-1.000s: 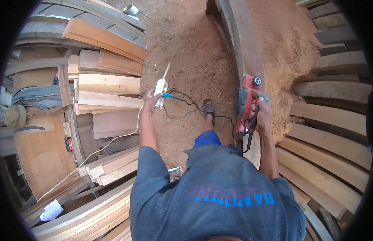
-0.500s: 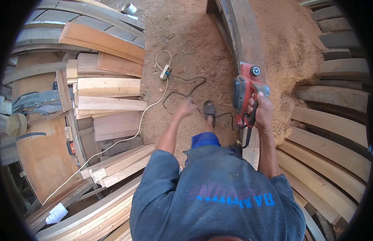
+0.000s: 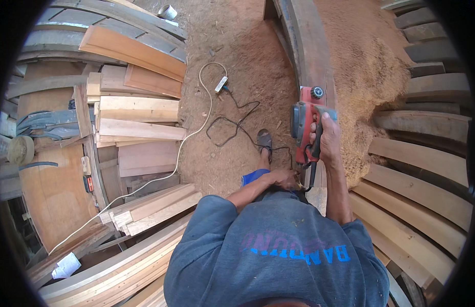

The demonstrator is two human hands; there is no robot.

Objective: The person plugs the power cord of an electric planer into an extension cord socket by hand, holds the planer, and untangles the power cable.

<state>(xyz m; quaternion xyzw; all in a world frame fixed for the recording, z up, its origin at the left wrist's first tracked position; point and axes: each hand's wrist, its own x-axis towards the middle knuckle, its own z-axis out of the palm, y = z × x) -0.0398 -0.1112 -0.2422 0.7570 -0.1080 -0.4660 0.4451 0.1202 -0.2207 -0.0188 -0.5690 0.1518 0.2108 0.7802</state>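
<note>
My right hand (image 3: pixel 329 135) is wrapped round the rear handle of a red electric hand planer (image 3: pixel 307 110). The planer rests on a long wooden board (image 3: pixel 310 38) that runs away from me, and its round knob points to the far end. My left hand (image 3: pixel 284 178) is low against my body, beside the board's near part and close to the planer's cord; its fingers are too blurred and covered to read. From the planer a black cord (image 3: pixel 241 106) loops over the ground to a white socket block (image 3: pixel 221 85), which has a pale extension cable (image 3: pixel 182 148).
Stacked planks (image 3: pixel 140 109) fill the left side, and more boards (image 3: pixel 419 158) lie in a row at right. A heap of sawdust (image 3: pixel 373 112) lies right of the board. My sandalled foot (image 3: pixel 265 139) stands near the cord. A white container (image 3: pixel 167 12) lies far left.
My left hand has swung from above the black cord rightward and back to my body. The cord's loop and the socket block have shifted. The planer has moved slightly left and nearer.
</note>
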